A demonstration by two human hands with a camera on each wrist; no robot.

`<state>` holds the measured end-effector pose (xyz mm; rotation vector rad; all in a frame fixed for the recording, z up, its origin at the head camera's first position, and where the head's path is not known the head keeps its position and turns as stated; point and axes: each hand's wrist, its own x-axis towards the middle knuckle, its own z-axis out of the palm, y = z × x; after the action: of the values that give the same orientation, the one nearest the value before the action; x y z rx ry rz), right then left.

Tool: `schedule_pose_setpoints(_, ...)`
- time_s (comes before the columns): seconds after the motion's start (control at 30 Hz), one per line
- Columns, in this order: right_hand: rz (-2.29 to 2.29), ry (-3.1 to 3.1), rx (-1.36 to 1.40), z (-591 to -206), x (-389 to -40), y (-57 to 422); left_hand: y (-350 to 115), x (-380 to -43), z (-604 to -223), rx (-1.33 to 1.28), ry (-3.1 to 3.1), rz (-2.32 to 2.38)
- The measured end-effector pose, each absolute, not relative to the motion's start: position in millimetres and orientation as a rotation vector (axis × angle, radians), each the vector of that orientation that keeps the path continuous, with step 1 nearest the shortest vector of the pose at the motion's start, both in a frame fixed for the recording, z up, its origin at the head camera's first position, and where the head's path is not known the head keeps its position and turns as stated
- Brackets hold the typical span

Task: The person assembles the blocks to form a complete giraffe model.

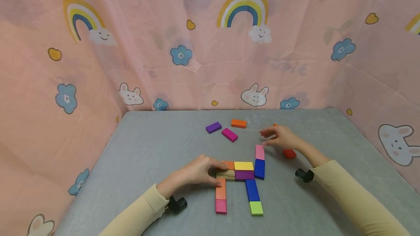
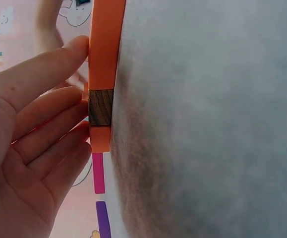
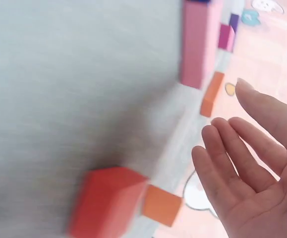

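Flat colored wooden blocks lie edge to edge on the table as a four-legged shape. My left hand (image 1: 200,170) rests at its left end. The thumb is at an upright orange block (image 1: 221,189), and the fingers are beside a wood-grain block (image 1: 225,174) and an orange block (image 1: 228,164); the left wrist view shows the fingers nearly straight. A yellow block (image 1: 244,165) and a purple block (image 1: 244,175) adjoin these. My right hand (image 1: 282,137) hovers with relaxed fingers and nothing in it, just right of a pink block (image 1: 260,152) above a blue block (image 1: 259,169).
Loose purple (image 1: 213,128), magenta (image 1: 229,134) and orange (image 1: 238,124) blocks lie toward the back. A red block (image 1: 289,153) lies under the right wrist, with another orange block (image 3: 162,205) beyond it. A patterned pink curtain (image 1: 210,72) surrounds the grey table (image 1: 157,145).
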<state>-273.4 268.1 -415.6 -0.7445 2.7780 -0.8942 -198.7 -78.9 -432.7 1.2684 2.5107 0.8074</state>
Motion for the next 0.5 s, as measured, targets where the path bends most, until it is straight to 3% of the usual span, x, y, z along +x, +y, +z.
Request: schedule_pose_setpoints(0.5, -0.900, 2.736, -0.540, -399.3, -343.3, 227.1, -79.4, -200.1, -433.1, 1.281, 2.498, 0.808)
